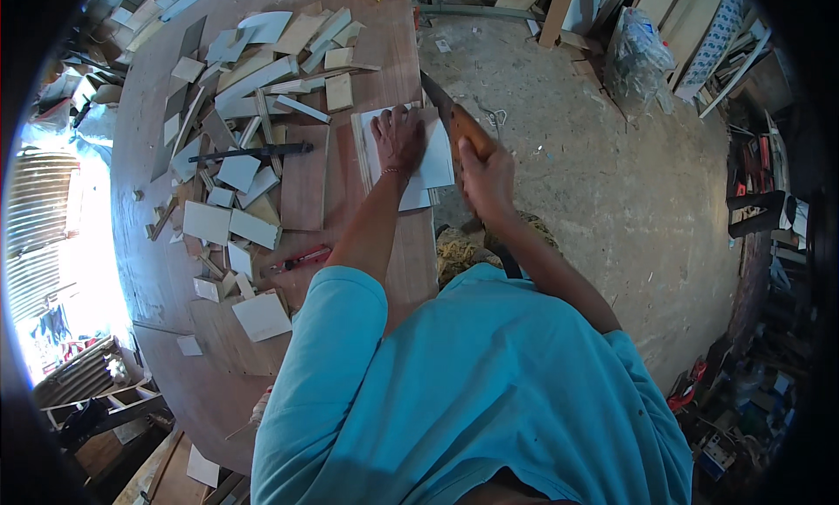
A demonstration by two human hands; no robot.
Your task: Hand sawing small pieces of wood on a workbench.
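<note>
The left hand (398, 138) lies flat, fingers spread, pressing on a stack of thin white rectangular panels (434, 160) at the right edge of the brown plywood worktable (157, 278). The right hand (486, 175) is closed around the orange-brown wooden handle of a handsaw (461, 129), whose dark blade runs away along the far right side of the stack. Left of the stack lies a brown rectangular board (306, 177); nearer, a red utility knife (301, 259). Scattered pale offcuts (253, 77) cover the table's far left.
</note>
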